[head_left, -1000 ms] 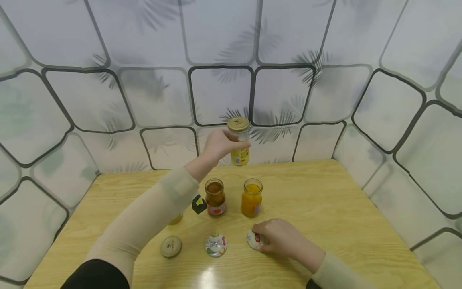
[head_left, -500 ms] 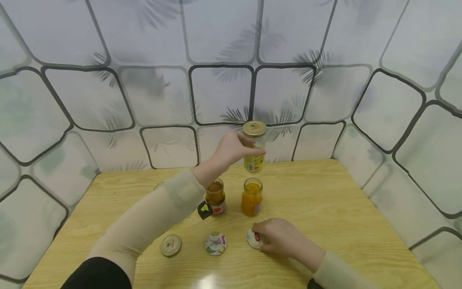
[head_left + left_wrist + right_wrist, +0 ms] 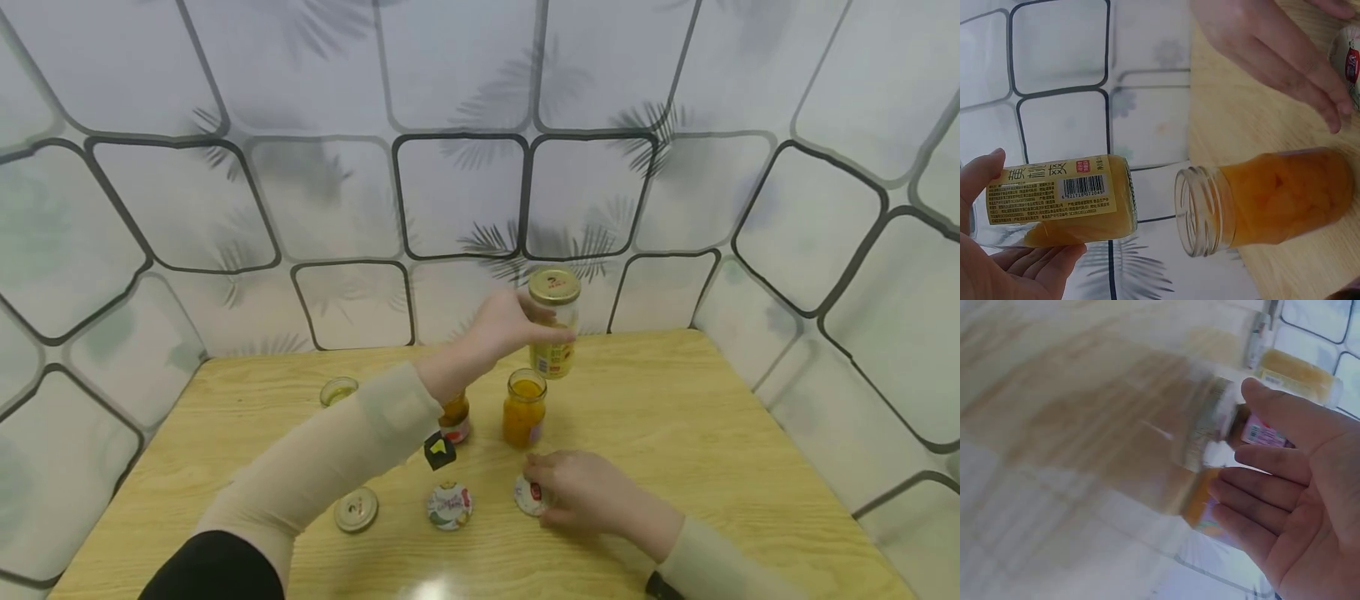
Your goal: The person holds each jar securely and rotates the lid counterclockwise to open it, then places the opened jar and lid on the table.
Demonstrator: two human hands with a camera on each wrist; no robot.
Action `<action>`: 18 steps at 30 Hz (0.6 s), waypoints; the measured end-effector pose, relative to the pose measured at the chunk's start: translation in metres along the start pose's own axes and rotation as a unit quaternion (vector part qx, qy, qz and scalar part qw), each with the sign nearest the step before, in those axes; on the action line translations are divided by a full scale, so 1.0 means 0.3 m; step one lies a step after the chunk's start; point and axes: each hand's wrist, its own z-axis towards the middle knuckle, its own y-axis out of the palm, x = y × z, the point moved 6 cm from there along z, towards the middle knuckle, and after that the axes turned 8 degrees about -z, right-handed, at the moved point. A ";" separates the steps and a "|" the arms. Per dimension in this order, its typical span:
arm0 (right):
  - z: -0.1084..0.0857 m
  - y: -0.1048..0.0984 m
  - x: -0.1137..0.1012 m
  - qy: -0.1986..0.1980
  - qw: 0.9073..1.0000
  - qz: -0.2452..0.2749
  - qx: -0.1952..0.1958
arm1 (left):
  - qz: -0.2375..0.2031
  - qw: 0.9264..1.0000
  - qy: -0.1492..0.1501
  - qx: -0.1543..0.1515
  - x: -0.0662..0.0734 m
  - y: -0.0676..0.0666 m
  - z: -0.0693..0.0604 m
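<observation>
My left hand (image 3: 502, 329) grips a glass jar (image 3: 553, 360) by its side, in the air behind an opened jar of orange fruit (image 3: 523, 417). The held jar has a gold lid (image 3: 555, 285). In the left wrist view, its yellow label (image 3: 1054, 190) shows a barcode and yellowish contents. My right hand (image 3: 581, 493) is low over a white printed lid (image 3: 529, 495) on the table. Its thumb and fingers are around the lid's edge; in the right wrist view the fingers look fairly straight. Whether they press the lid cannot be told.
A lidless jar with reddish-brown contents (image 3: 455, 425) stands left of the orange one, partly behind my left arm. Farther left shows the rim of another open jar (image 3: 339, 388). A colourful printed lid (image 3: 450, 506) and a gold lid (image 3: 356, 509) lie on the wooden table (image 3: 660, 392).
My left hand has carried the jar rightward and somewhat lower, from behind the brown jar to behind the orange one. The right hand has stayed at the white lid.
</observation>
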 end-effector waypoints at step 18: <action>-0.071 -0.400 -0.032 -0.039 0.979 -0.101 0.173 | -0.005 0.999 0.026 -0.046 -0.031 0.090 -0.030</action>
